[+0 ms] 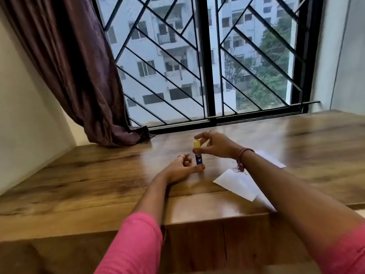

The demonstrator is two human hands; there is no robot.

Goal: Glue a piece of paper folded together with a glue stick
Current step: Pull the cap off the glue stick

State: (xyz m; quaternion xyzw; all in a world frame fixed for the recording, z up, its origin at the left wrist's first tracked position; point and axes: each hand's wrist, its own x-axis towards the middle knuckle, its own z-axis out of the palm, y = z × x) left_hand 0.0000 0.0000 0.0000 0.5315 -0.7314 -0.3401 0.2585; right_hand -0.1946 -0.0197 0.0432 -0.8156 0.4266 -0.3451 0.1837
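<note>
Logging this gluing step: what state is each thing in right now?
glue stick: upright on the table, yellow cap on
left hand: holds the stick's base
right hand: pinches the cap
paper: flat on the table, partly under the right forearm
curtain: drawn aside to the left
table: wooden, glossy

I can't read any text here. The glue stick point(198, 155) carries a round emblem and a yellow mark on its blue barrel, but both are too small and blurred to make out.
</note>
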